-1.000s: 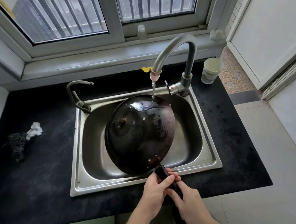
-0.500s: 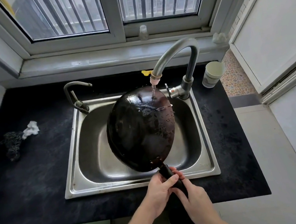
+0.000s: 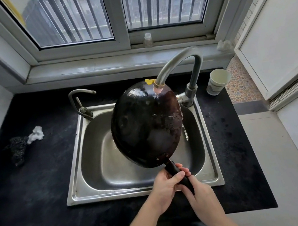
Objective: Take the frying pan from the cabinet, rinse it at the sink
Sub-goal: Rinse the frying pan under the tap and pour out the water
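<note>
Frying pan [image 3: 146, 125] has been lifted higher & tilted up to faucet spout [image 3: 158, 87], over sink [image 3: 93, 160]. L hand [image 3: 165, 189] & R hand [image 3: 198, 192] fingers both wrapped round its handle [image 3: 174, 171].

The round black metal frying pan [image 3: 146, 125] shines glossy and wet; its black handle [image 3: 173, 170] looks matt. The rectangular steel sink [image 3: 127, 191] has a dull brushed sheen, as does the curved grey metal tap [image 3: 175, 60]. The black countertop [image 3: 31, 198] is matt and faintly speckled.
</note>
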Available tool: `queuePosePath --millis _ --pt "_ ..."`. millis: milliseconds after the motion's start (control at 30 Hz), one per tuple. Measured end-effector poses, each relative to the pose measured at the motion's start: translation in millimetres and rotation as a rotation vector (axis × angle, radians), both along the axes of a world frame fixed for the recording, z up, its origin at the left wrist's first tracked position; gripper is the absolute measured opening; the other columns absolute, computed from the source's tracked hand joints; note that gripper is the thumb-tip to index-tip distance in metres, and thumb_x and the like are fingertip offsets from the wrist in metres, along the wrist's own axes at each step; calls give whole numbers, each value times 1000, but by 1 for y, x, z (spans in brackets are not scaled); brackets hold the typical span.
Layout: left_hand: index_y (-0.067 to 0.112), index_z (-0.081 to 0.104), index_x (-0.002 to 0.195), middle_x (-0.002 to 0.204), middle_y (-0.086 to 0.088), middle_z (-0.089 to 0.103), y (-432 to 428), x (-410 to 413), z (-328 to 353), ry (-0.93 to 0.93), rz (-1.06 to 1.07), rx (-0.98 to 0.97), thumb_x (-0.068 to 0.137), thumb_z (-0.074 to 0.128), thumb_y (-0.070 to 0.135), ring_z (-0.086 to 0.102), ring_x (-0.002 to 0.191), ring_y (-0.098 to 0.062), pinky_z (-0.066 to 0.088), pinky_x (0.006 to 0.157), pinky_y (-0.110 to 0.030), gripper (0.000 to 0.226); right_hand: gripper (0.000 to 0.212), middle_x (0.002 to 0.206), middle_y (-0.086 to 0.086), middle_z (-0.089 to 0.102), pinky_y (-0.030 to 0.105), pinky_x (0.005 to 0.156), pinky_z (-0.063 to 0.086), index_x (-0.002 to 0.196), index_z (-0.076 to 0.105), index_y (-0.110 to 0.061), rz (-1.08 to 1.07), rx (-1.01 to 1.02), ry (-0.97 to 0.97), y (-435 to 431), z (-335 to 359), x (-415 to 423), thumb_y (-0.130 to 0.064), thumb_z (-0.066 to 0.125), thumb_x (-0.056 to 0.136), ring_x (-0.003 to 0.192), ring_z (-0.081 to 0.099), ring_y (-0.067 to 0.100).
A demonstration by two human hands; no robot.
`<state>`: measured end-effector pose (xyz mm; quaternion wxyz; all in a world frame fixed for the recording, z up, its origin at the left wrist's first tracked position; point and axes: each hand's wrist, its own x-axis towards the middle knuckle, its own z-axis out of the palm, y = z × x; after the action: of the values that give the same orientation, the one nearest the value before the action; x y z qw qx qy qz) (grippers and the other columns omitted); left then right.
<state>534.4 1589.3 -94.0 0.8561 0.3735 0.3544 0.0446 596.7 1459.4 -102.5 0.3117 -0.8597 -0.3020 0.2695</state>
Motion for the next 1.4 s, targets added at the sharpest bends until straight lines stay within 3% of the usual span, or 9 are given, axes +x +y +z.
queuePosePath --millis 200,433,533,900,1067,1200,1400 --pt "-1 56 113 98 -12 73 6 14 7 -3 17 11 93 58 -4 69 100 -26 55 91 -38 21 45 96 -21 70 20 78 56 140 47 -33 30 29 21 7 6 17 -34 58 96 88 68 2" --pt "2 58 111 99 -12 73 13 30 9 -14 28 6 93 59 -2 69 102 -26 55 87 -37 19 40 93 -20 71 14 75 54 135 49 -35 55 84 54 14 11 38 -30 58 97 85 67 -5" --pt "1 58 110 98 -13 73 16 36 11 -16 48 4 92 59 -4 69 101 -26 54 89 -36 18 39 93 -24 71 18 77 55 136 52 -30 59 91 57 18 11 45 -31 58 97 85 68 -4" --pt "0 58 113 98 -12 73 20 48 11 39 56 94 92 62 0 70 101 -26 54 96 -43 21 39 77 -20 69 16 59 49 136 53 -25 59 128 160 25 7 56 -27 58 98 67 65 -1" --pt "2 60 107 95 -11 74 16 50 6 35 47 95 91 61 -2 70 99 -26 53 99 -46 17 40 67 -31 66 12 52 46 137 52 -25 50 119 178 19 14 57 -24 58 98 57 63 -2" --pt "1 59 110 98 -13 74 12 51 7 19 29 83 91 62 -1 70 102 -28 53 99 -46 19 39 72 -18 71 19 55 50 136 55 -22 26 113 162 14 16 57 -27 58 97 64 66 5" --pt "1 59 110 98 -12 74 11 52 12 -12 -8 79 92 61 -1 70 103 -28 53 98 -45 19 35 64 -32 64 11 50 42 133 56 -24 -3 111 147 11 22 53 -26 57 98 55 61 -2"
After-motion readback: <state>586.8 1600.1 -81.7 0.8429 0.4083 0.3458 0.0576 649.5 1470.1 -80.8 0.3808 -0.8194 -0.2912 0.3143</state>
